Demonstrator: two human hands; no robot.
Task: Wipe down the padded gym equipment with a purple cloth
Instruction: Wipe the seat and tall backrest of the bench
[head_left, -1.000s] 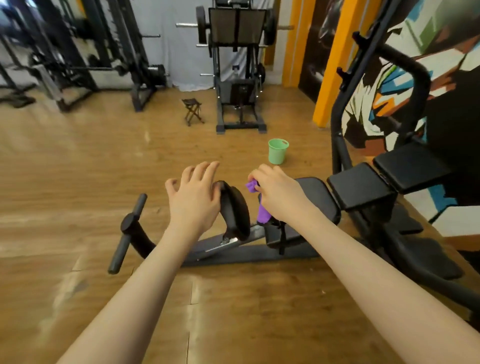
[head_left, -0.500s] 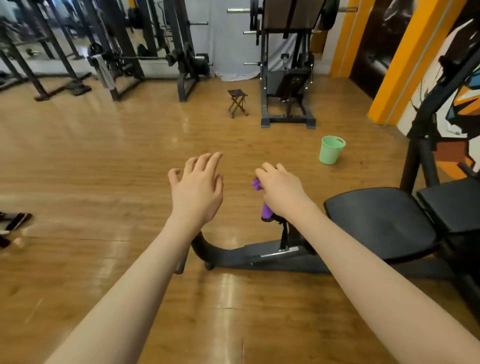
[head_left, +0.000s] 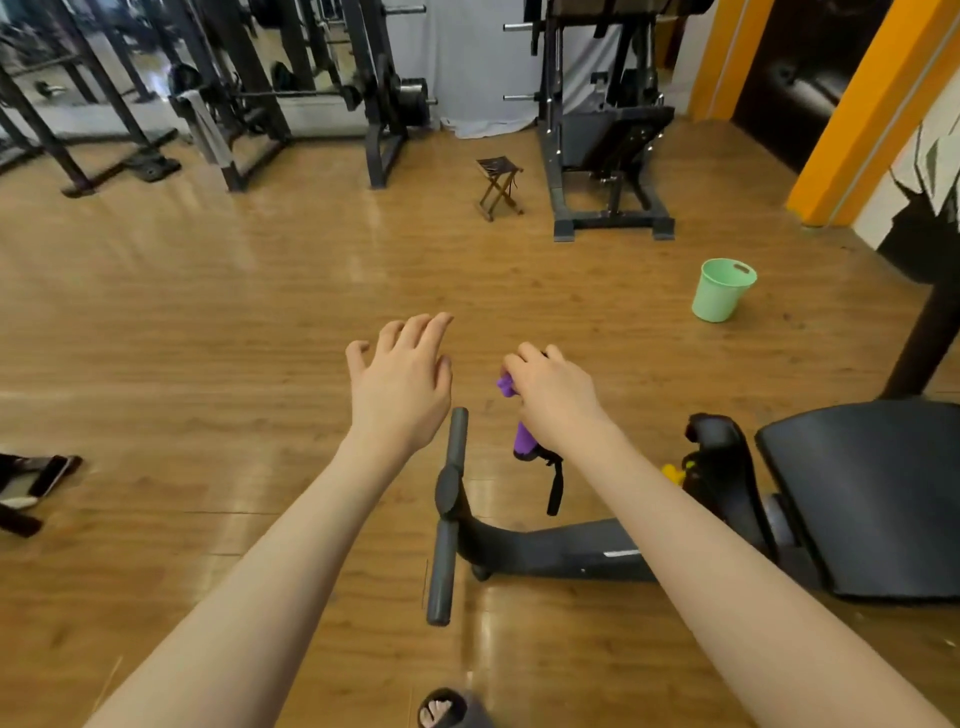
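Observation:
My right hand grips the bunched purple cloth, which sticks out above and below my fist, along with a black strap that hangs down from it. My left hand hovers beside it with fingers spread, holding nothing. Both hands are in the air above the floor, left of the black padded bench seat. The bench's dark frame and its crossbar foot lie below my hands. A small black pad stands upright at the seat's left end.
A green bucket stands on the wooden floor at the right. Farther back are a small folding stool, a black weight machine and racks. Dark items lie on the floor at the left edge.
The view has swung left, so the bench now sits at the right. My left hand has come off the upright pad. My right hand still holds the cloth.

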